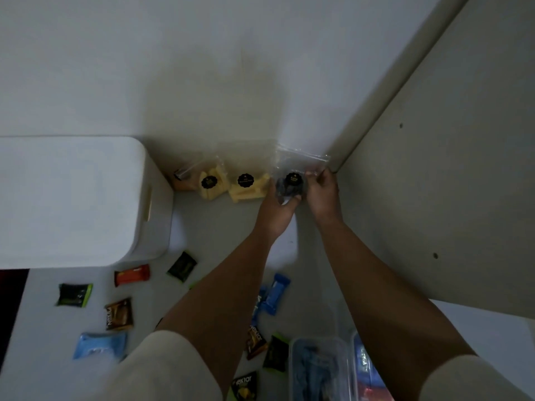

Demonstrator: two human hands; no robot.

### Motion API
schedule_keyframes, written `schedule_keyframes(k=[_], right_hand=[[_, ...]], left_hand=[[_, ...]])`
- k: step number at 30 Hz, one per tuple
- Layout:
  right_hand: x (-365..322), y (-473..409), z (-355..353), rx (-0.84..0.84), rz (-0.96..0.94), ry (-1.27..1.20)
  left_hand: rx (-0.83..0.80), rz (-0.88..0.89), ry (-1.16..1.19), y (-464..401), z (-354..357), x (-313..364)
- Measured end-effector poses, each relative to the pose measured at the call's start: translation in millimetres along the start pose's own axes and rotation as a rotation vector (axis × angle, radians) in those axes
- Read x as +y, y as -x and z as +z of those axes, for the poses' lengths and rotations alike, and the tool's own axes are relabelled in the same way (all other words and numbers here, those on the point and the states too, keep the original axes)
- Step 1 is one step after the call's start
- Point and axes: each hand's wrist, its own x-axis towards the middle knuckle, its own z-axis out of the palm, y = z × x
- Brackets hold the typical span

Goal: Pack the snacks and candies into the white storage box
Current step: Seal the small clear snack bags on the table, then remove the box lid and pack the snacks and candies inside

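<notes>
a pale grey bench runs into a corner of plain white walls, dimly lit. at the back of it, right in the corner, a clear zip bag of dark snacks with a round black label is held between both hands: the left hand cups its lower edge with fingers curled under, the right hand pinches the side near the top. the bag looks light, soft and crinkly, its film slippery; holding the bulk from below and the seal strip above seems the safest grip, since the contents may crumble if squeezed. beside it stand two more bags of pale yellow sticks. the white box, smooth plastic with rounded corners and its lid on, sits well to the left. small foil wrappers, glossy and flat, lie scattered nearer the person, by clear tubs.
</notes>
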Motion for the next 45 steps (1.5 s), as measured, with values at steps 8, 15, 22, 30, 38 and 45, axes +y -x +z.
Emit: schedule_keyframes(k=[8,15,22,30,38,45], right_hand=[[14,27,0,0.055,0.038,-0.017],[21,86,-4,0.05,0.046,0.015],[-27,157,30,-0.016,-0.07,0.086],[-97,233,128,-0.294,-0.092,0.2],[-116,288,199,-0.392,0.078,0.226],[-109,285,218,-0.264,0.003,0.282]], left_hand=[[0.061,-0.085,-0.129,28,-26,-11],[0.055,-0.006,-0.263,73,-66,-28],[0.187,0.378,-0.404,123,-150,9],[0.487,0.511,-0.65,160,-324,34],[0.59,-0.188,-0.711,162,-467,-10],[0.6,-0.061,-0.16,165,-498,-27]])
